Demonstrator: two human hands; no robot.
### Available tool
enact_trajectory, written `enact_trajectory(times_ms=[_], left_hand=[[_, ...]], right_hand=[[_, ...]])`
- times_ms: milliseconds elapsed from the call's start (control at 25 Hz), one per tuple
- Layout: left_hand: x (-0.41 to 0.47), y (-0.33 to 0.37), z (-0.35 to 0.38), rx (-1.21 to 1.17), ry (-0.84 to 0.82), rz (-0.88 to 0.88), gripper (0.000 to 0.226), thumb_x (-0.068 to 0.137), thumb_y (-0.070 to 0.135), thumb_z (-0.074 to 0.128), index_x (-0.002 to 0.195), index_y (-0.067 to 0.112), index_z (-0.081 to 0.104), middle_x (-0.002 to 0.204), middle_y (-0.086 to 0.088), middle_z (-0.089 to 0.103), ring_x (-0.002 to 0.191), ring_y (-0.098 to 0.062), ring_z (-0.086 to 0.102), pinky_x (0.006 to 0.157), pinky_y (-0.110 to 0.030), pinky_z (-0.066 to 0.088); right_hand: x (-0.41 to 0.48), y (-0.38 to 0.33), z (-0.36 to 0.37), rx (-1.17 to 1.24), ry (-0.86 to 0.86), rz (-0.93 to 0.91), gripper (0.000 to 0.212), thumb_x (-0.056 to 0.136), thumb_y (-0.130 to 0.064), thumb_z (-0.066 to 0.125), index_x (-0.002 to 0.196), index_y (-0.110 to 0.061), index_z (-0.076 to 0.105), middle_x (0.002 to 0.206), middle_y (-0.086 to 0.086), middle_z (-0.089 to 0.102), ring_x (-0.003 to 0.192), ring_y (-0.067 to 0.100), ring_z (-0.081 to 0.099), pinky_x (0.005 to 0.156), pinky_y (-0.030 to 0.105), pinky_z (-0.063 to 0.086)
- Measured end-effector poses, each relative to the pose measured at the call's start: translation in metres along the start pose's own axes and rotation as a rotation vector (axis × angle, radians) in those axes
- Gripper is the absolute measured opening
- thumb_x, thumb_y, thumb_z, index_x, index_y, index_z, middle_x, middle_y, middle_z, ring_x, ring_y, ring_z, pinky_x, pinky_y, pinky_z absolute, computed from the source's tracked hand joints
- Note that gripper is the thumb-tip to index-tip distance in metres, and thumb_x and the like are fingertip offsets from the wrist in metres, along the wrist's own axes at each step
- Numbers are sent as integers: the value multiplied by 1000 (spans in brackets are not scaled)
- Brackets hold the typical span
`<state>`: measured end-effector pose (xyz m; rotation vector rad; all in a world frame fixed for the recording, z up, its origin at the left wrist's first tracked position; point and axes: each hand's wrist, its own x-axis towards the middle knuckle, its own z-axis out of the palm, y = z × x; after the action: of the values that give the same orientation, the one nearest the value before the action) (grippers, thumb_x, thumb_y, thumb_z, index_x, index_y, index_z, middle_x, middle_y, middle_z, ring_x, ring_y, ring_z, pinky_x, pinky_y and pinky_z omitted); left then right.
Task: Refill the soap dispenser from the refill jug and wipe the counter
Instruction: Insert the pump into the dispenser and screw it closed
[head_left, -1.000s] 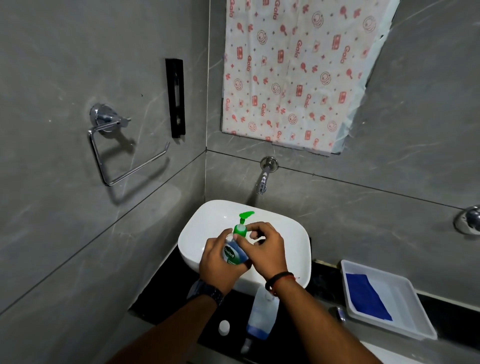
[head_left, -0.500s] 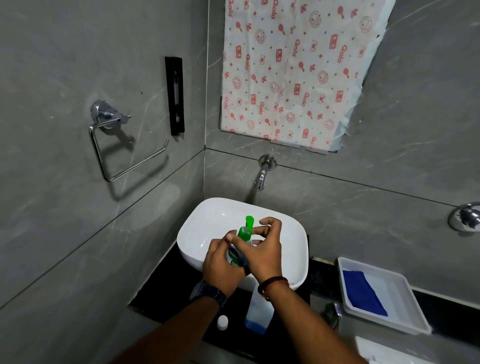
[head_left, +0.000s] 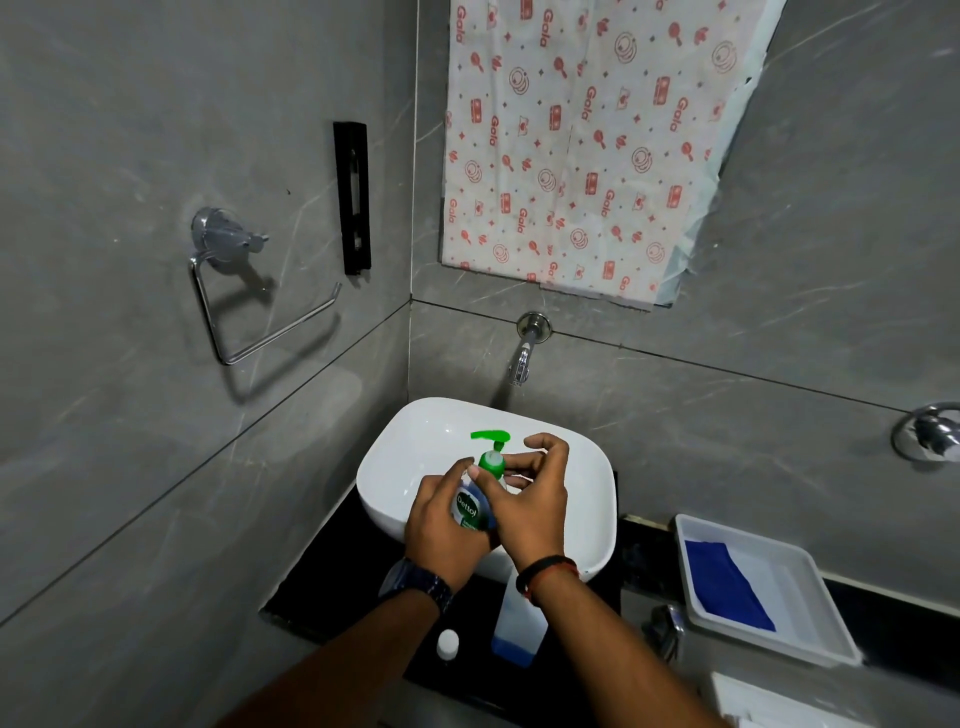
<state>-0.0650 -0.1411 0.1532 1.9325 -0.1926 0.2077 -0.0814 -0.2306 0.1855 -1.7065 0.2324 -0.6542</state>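
I see soap dispenser (head_left: 470, 512) lower centre of frame, over sink (head_left: 395, 467). Left hand (head_left: 441, 530) wraps bottle; right hand (head_left: 530, 509) pinches green pump (head_left: 491, 462), fingers narrow. Screwing on or off: cannot tell. Refill jug (head_left: 519, 618) open below, cap (head_left: 448, 643) beside. Blue cloth (head_left: 727, 587) in tray (head_left: 789, 571) lower right untouched; I judge wiping is left.

Left hand (head_left: 447, 525) curled in a grip, right hand (head_left: 530, 504) pinching beside it

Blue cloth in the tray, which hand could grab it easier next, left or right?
Probably the right hand. The blue cloth lies in the white tray on that side, and it only pinches the green pump collar. The left hand grips the soap dispenser body over the sink.
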Motion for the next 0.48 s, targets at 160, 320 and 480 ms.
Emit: enact_trajectory(times_ms=[160, 320, 480], left_hand=[[-1, -1, 1, -10, 13, 8, 78, 55, 6, 83, 125, 25, 53, 115, -5, 54, 108, -23, 56, 90, -31, 49], [0, -2, 1, -2, 5, 11, 80, 53, 7, 84, 124, 25, 53, 114, -5, 54, 106, -24, 57, 88, -39, 53], [-2, -3, 2, -22, 13, 9, 80, 50, 9, 86, 122, 23, 55, 111, -3, 55, 106, -23, 57, 90, -39, 52]], right_hand=[[0, 1, -1, 59, -87, 24, 63, 72, -15, 80, 116, -40, 42, 100, -7, 69, 97, 8, 65, 88, 26, 53], [2, 0, 0, 30, -28, 13, 56, 70, -12, 83, 103, -36, 44, 86, -2, 71, 84, 7, 67, 83, 26, 54], [5, 0, 0, 58, -87, 40, 61, 70, -16, 83, 113, -38, 46, 91, 0, 72, 92, 11, 68, 84, 21, 53]])
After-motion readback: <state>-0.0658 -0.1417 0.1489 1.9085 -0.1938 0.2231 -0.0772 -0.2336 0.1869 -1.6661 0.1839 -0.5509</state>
